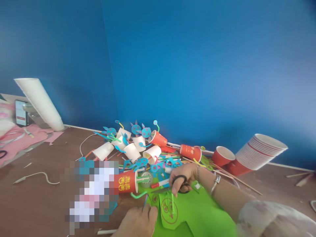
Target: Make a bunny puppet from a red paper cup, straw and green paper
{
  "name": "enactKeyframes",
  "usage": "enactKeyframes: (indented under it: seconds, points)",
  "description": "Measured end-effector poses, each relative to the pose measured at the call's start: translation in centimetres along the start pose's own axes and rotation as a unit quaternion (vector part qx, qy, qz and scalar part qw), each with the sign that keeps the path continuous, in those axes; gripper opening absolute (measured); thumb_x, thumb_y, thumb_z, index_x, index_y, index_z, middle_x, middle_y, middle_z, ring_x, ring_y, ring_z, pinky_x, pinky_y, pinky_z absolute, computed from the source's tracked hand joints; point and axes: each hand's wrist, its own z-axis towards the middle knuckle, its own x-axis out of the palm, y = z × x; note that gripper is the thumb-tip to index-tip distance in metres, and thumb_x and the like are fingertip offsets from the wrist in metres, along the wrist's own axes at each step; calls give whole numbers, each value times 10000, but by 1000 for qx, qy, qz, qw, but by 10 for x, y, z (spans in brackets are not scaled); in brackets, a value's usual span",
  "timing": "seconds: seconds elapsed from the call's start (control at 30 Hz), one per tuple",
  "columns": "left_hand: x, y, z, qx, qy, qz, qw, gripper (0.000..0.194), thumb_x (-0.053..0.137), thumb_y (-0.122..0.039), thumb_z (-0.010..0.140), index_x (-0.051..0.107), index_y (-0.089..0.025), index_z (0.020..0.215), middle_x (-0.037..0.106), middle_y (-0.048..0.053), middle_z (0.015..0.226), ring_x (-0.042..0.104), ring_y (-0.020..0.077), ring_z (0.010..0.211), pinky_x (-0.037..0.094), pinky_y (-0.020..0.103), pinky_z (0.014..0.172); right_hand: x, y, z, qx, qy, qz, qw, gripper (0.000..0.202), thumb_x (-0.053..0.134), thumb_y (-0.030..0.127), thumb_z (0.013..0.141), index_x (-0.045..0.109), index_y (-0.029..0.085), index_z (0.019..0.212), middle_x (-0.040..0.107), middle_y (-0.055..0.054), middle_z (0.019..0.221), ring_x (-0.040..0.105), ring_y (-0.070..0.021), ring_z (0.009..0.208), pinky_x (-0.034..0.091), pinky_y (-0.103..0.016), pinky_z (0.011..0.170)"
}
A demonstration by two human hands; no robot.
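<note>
My right hand (184, 177) holds scissors (161, 190) by their black handles, the blades pointing left across a sheet of green paper (209, 214). A round face (169, 210) is drawn on the paper in reddish-brown lines, and a smaller drawn circle (155, 198) lies left of it. At the paper's left edge my left hand (139, 222) is closed on the sheet, its fingertips partly hidden. Just beyond it lies a red paper cup (125, 182) on its side, with a green bendy straw (138, 196) near its mouth. A red-capped marker (159, 184) rests behind the blades.
Several white paper cups (103, 151) with blue paper animal cutouts (145, 132) are heaped behind my hands. A stack of red cups (259, 153) leans at right, and stacked white cups (40, 103) at left near a phone (21, 113). A white cable (46, 176) crosses the brown table.
</note>
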Motion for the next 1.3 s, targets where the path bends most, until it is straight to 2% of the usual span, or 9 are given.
enactKeyframes:
  seconds: [0.3, 0.47, 0.57, 0.63, 0.77, 0.87, 1.07, 1.2, 1.3]
  points:
    - [-1, -2, 1, 11, 29, 10, 999, 151, 546, -74, 738, 499, -160, 852, 635, 2, 652, 618, 156, 463, 423, 206, 382, -7, 17, -3, 19, 13, -74, 997, 345, 809, 412, 559, 658, 106, 614, 472, 86, 347, 375, -31, 265, 197, -126, 267]
    - [8, -8, -1, 15, -18, 49, 999, 155, 513, -45, 726, 481, -176, 803, 663, 28, 668, 592, 177, 397, 415, 236, 331, -7, 27, 0, 45, 6, -101, 994, 258, 753, 281, 636, 690, 41, 708, 524, 72, 380, 442, -32, 290, 208, -109, 326]
    - [14, -11, -3, 15, -39, 60, 997, 143, 517, -58, 728, 485, -173, 807, 690, 62, 733, 595, 182, 396, 406, 243, 323, -7, 35, 5, 59, -3, -110, 992, 253, 673, 242, 691, 679, -10, 672, 505, 74, 378, 429, -19, 281, 191, -113, 351]
    - [17, -12, -4, 12, -36, 63, 997, 127, 520, -69, 739, 481, -175, 798, 681, 55, 708, 588, 180, 391, 396, 238, 325, -9, 40, 9, 71, 0, -109, 992, 255, 699, 234, 665, 667, -15, 619, 505, 63, 372, 425, -29, 279, 197, -127, 346]
    - [15, -13, -5, -7, -15, 57, 998, 148, 502, -47, 755, 469, -186, 793, 650, 24, 655, 588, 171, 411, 406, 221, 361, -14, 47, 11, 98, 11, -105, 990, 216, 829, 143, 501, 644, 34, 529, 528, 39, 376, 440, -58, 305, 223, -152, 328]
    - [12, -12, -5, -1, 1, 38, 999, 151, 489, -32, 760, 489, -171, 821, 670, 52, 724, 607, 165, 448, 410, 208, 380, -13, 46, 9, 99, 14, -105, 989, 215, 847, 111, 470, 637, 73, 497, 529, 32, 376, 433, -67, 322, 250, -166, 321]
    - [8, -10, -4, -9, 28, -3, 1000, 175, 468, -10, 773, 541, -145, 858, 679, 90, 780, 634, 163, 529, 429, 194, 441, -7, 39, 5, 57, -7, -116, 992, 132, 793, 177, 596, 690, 100, 568, 477, 56, 340, 368, -47, 292, 202, -167, 308]
    - [2, -11, -2, -8, 55, -2, 998, 191, 466, -4, 756, 560, -154, 828, 682, 85, 731, 630, 190, 494, 418, 219, 407, -4, 37, 10, 47, -6, -138, 989, 218, 820, 236, 540, 671, 77, 543, 508, 42, 342, 419, -62, 293, 207, -162, 314]
    - [-1, -11, 0, -13, 64, -7, 998, 208, 470, -2, 753, 576, -146, 859, 686, 96, 741, 637, 193, 506, 416, 217, 411, -1, 38, 14, 37, -6, -148, 988, 272, 822, 286, 517, 629, 97, 482, 476, 62, 310, 392, -53, 278, 218, -158, 318]
